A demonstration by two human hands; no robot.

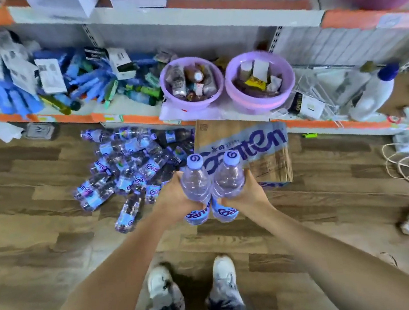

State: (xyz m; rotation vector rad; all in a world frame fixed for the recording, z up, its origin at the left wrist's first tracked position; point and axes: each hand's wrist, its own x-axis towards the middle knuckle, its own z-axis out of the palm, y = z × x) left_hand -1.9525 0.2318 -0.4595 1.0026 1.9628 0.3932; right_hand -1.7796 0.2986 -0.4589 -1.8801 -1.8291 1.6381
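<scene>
Left hand (pixel 175 196) clamped on left clear plastic lilac-capped water bottle (pixel 195 186); right hand (pixel 250 193) clamped on right matching bottle (pixel 228 181). The two touch, caps pointing far toward brown printed cardboard box (pixel 271 165). Loose bottle pile (pixel 123 164) lies far-left on the floor, probably the same brand.

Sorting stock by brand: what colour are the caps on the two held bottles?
Light purple caps, each with a white swirl; seen best in the head view.

Both bare forearms stretch forward and converge, wrists about level. The left hand (pixel 173 196) curls around the left bottle (pixel 195 185) from its outer side. The right hand (pixel 250 193) mirrors it on the right bottle (pixel 228 181), the 2 hands close together.
</scene>
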